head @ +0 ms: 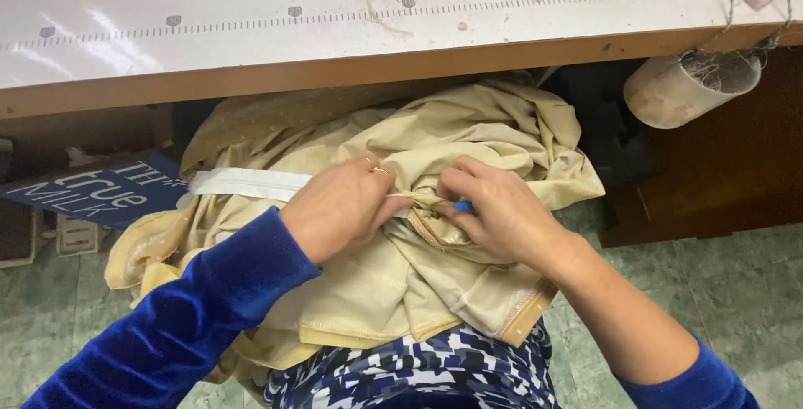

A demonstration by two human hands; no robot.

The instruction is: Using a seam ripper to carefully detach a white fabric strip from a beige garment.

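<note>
- Bottom centre: a blue-and-white patterned garment (418,371) covers your lap, with the cream fabric (393,283) heaped on it.
- Mid-frame: your left hand (343,208) is pinched shut on the fabric and a white strip (242,183) that runs out to the left.
- Just beside it, your right hand (502,212) is closed on a small blue tool (462,206) at the fabric's folded seam.
- Upper right: a plastic cup (682,91) hangs under the table (335,70) edge.
- Top: the table's printed ruler (351,14) crosses the frame.

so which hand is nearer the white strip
Left. The left hand lies over the white strip, which runs out from under it to the left. The right hand is apart from it, further right on the beige cloth, pinching a small blue tool.
</note>
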